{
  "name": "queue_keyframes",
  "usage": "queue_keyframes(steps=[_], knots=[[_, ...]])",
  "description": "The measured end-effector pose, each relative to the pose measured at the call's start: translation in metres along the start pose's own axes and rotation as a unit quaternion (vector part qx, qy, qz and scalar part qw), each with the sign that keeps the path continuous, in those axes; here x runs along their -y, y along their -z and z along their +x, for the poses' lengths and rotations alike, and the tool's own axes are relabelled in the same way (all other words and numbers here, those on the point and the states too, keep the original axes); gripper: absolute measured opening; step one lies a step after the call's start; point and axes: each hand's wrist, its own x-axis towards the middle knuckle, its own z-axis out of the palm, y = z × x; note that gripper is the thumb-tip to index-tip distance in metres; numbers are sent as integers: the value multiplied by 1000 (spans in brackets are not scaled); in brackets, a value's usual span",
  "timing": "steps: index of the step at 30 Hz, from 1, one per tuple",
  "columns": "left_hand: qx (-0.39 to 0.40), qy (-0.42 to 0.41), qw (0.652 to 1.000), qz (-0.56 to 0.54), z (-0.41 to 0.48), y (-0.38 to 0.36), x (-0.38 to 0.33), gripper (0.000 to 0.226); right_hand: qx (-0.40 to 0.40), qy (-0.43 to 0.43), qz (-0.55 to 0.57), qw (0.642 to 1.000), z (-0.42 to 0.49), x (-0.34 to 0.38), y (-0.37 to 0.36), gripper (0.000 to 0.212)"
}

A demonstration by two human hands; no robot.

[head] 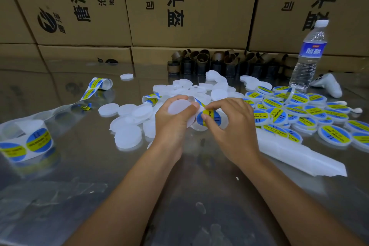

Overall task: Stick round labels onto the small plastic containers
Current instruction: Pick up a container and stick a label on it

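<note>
the left hand [173,124] curls round a bare white container [179,107] and holds it tilted just above the bench [199,195]. the right hand [231,128] pinches a round label [209,118], blue with a yellow band, between thumb and forefinger, right at the container's edge. whether the label touches the plastic yet i cannot tell. a thin backing strip [197,102] rises between the two hands, so the label looks half peeled rather than fully placed.

to the right of the hands lies a spread of labelled containers [299,106], overlapping each other, all showing the same blue and yellow face. to the left and behind the hands lie the blank containers [127,124], scattered flat and some stacked. below the labelled pile lies a long white wrapped stack [299,154], probably more blanks still packed.

at the far left sits the label roll [30,142] with several labels on it, and its clear liner trails across the bench to a curled end [99,84].

further back stand cardboard cores [219,62], a water bottle [309,54] and a white controller [327,85], against a wall of cardboard boxes [189,6].

i judge the job near its middle: many are done, about as many loose blanks are left, and the wrapped stack adds more.
</note>
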Motion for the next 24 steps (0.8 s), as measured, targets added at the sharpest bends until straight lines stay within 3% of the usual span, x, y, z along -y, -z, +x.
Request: queue_keyframes(steps=[8, 13, 24], knots=[[-63, -3, 997, 48, 3, 0, 3, 22, 58, -9, 2, 998, 0, -1, -1, 3], [-94, -3, 994, 51, 3, 1, -1, 26, 51, -14, 28, 998, 0, 3, -1, 3], [-101, 7, 993, 54, 1, 2, 0, 25, -27, -174, 258, 950, 9, 11, 5, 10]])
